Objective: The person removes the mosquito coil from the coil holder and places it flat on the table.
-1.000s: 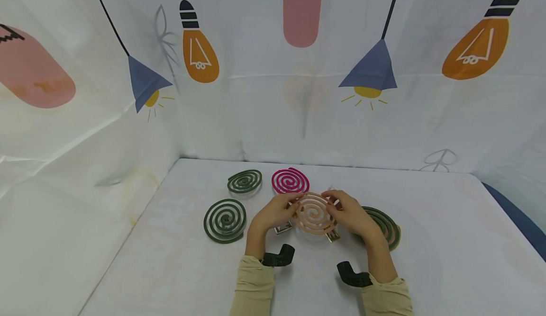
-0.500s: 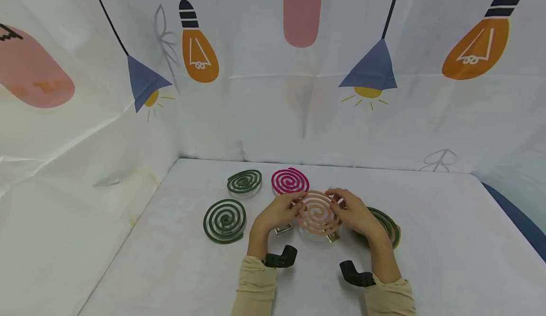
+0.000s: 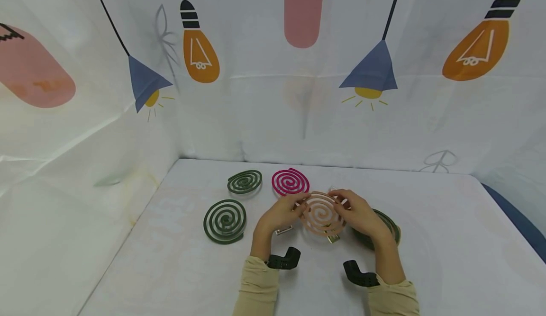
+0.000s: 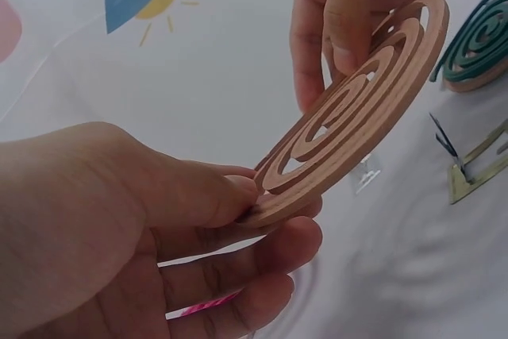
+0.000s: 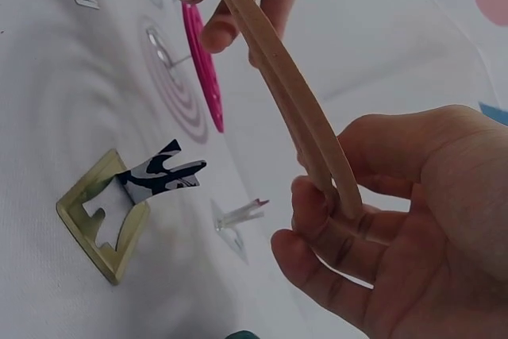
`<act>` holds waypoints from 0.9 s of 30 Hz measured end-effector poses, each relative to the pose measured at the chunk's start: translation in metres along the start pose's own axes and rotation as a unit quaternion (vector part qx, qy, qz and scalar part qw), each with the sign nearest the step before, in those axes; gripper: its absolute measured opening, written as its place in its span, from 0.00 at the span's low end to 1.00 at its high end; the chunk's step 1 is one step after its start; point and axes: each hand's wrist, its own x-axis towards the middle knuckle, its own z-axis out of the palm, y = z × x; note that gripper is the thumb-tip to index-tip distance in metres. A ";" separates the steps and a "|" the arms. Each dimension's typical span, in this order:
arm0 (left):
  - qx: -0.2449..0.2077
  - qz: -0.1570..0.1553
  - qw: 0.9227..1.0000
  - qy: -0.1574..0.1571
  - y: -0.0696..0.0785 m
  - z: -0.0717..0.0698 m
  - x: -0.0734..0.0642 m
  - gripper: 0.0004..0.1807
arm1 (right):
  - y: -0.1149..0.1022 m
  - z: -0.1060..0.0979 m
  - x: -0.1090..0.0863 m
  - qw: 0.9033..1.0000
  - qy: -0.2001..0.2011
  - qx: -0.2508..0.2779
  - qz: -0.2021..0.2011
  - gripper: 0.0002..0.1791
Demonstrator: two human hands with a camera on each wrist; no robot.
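Both hands hold a tan mosquito coil (image 3: pixel 322 230) above the table, tilted in the left wrist view. My left hand (image 3: pixel 281 212) pinches its left edge between thumb and fingers; my right hand (image 3: pixel 361 215) pinches the upper right edge. Under the coil, a gold-coloured metal coil stand (image 5: pixel 135 236) lies on the table with its cut prongs bent upward. Close by on the left is a silver stand (image 3: pixel 284 230), and a further small stand (image 5: pixel 242 213) shows behind in the right wrist view. Beyond the left hand, a pink coil (image 3: pixel 290 182) sits raised on a stand.
Two green coils (image 3: pixel 225 221) are at the left of the white table (image 3: pixel 448 240), the farther one tilted and raised. Beside the right hand, a green coil (image 4: pixel 484 37) lies over a tan one, partly hidden by that forearm. A printed white curtain (image 3: pixel 264 117) closes off the back.
Both hands and the tan coil have drifted slightly to the right, with the grip kept. The other coils and the stands have stayed in place.
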 end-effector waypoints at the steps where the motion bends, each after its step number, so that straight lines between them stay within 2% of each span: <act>1: -0.001 0.001 1.000 -0.001 0.000 0.001 0.000 0.21 | 0.001 0.000 0.000 1.000 0.002 -0.001 -0.001 0.17; 9: 0.004 0.002 1.000 -0.004 0.003 0.003 0.002 0.21 | 0.005 -0.003 -0.002 1.000 -0.003 0.017 0.000 0.17; 16: 0.003 0.011 1.000 -0.007 0.006 0.006 0.003 0.21 | 0.008 -0.007 -0.003 1.000 0.001 -0.009 0.005 0.15; 27: 0.007 0.010 1.000 -0.014 0.005 0.011 0.006 0.21 | 0.007 -0.013 -0.005 1.000 -0.004 -0.008 0.005 0.15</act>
